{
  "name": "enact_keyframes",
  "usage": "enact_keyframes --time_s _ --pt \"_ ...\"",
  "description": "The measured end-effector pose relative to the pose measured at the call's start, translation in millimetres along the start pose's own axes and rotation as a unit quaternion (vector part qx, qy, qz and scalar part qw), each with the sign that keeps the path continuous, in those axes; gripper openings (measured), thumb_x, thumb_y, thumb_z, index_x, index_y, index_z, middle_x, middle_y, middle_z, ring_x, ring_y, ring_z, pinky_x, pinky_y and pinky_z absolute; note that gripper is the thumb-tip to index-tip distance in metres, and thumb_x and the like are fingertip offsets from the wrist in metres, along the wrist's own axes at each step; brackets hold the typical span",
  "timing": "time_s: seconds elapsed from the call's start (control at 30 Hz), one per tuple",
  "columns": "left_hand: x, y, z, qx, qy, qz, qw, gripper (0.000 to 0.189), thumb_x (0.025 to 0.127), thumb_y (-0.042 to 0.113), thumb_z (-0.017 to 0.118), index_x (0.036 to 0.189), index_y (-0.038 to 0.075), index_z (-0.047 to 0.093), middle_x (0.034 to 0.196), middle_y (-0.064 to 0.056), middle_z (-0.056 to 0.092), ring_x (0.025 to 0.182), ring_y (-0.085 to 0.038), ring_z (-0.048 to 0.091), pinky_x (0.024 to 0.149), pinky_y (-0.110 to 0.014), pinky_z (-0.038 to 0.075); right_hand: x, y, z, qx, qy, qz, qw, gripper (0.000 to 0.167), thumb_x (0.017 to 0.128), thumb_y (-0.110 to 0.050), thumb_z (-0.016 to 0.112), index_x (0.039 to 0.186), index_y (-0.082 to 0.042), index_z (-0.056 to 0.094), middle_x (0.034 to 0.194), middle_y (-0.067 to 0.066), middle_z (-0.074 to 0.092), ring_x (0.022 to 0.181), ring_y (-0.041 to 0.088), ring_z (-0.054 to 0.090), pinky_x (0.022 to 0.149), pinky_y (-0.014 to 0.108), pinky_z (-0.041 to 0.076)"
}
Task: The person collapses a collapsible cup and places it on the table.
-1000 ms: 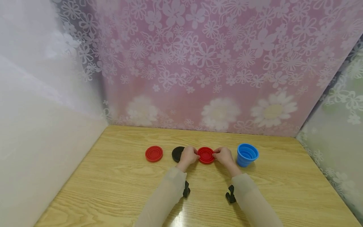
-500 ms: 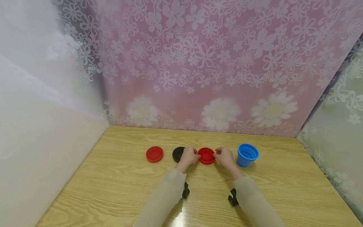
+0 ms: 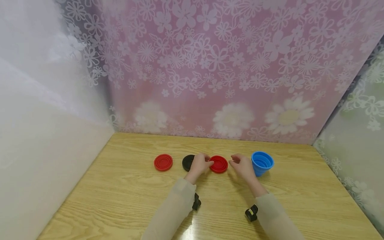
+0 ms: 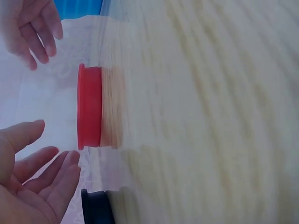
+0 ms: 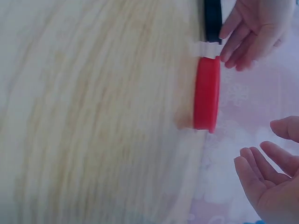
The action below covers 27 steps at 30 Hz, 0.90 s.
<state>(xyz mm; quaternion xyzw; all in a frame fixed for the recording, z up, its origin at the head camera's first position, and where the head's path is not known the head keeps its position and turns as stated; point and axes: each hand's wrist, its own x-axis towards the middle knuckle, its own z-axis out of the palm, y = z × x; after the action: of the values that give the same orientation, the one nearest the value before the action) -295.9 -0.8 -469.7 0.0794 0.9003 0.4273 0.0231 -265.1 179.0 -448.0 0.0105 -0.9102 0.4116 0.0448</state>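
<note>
A red collapsed folding cup point(image 3: 220, 164) lies flat on the table between the two hands. The left hand point(image 3: 200, 164) hovers at its left edge, thumb and fingers parted around nothing, as the left wrist view shows. On the other side the right hand point(image 3: 244, 168) is clear of the red cup, its fingers relaxed and bare in the right wrist view. Partly covered by the left hand is a black collapsed folding cup point(image 3: 187, 162). A blue folding cup point(image 3: 262, 163), drawn out to full height, stands upright just right of the right hand.
Another red collapsed folding cup point(image 3: 163, 162) lies at the left end of the row. The wooden table point(image 3: 126, 196) ends at a pink flowered curtain point(image 3: 192, 83) behind. Pale sheets hang along both sides.
The right hand has let go of the middle red cup and moved right, toward the blue cup. The left hand has loosened at its edge. All cups stay in place.
</note>
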Motion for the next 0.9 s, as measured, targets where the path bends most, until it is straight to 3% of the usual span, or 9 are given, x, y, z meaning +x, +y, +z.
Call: enact_keyframes --time_s 0.17,0.47,0.73,0.9 --pt "-0.6 2.4 3.3 -0.008 0.016 0.025 0.9995 0.024 0.082 0.019 0.065 0.097 0.000 0.065 0.092 -0.009 0.063 0.081 -0.018 0.058 0.067 -0.026 0.048 -9.3 -3 -11 -0.002 0.017 -0.007 0.9998 0.033 0.085 -0.012 0.058 0.112 0.007 0.056 0.105 0.023 0.058 0.095 0.033 0.055 0.076 0.041 0.048" --pt "-2.1 19.9 12.4 -0.052 0.012 0.054 0.9971 0.025 0.083 0.020 0.063 0.099 0.000 0.064 0.093 -0.007 0.063 0.083 -0.019 0.058 0.066 -0.024 0.048 -23.5 -9 -35 0.001 0.048 -0.021 0.9986 0.034 0.086 -0.018 0.057 0.112 0.004 0.056 0.103 0.021 0.059 0.096 0.033 0.055 0.075 0.041 0.048" --pt "-0.3 33.1 26.8 -0.066 0.014 0.077 0.9947 0.026 0.084 0.020 0.062 0.099 -0.001 0.064 0.088 -0.006 0.063 0.080 -0.016 0.059 0.066 -0.021 0.048 -31.5 -1 -54 0.008 0.085 -0.062 0.9945 0.029 0.086 -0.013 0.058 0.106 0.007 0.058 0.100 0.022 0.060 0.091 0.033 0.056 0.075 0.042 0.048" --pt "-1.3 41.6 34.1 -0.074 0.009 0.081 0.9939 0.027 0.084 0.020 0.062 0.099 -0.002 0.064 0.088 -0.006 0.064 0.080 -0.015 0.059 0.067 -0.020 0.047 -35.3 7 -67 0.014 0.088 -0.033 0.9955 0.033 0.087 -0.017 0.056 0.111 0.007 0.055 0.103 0.023 0.058 0.096 0.034 0.054 0.079 0.044 0.045"
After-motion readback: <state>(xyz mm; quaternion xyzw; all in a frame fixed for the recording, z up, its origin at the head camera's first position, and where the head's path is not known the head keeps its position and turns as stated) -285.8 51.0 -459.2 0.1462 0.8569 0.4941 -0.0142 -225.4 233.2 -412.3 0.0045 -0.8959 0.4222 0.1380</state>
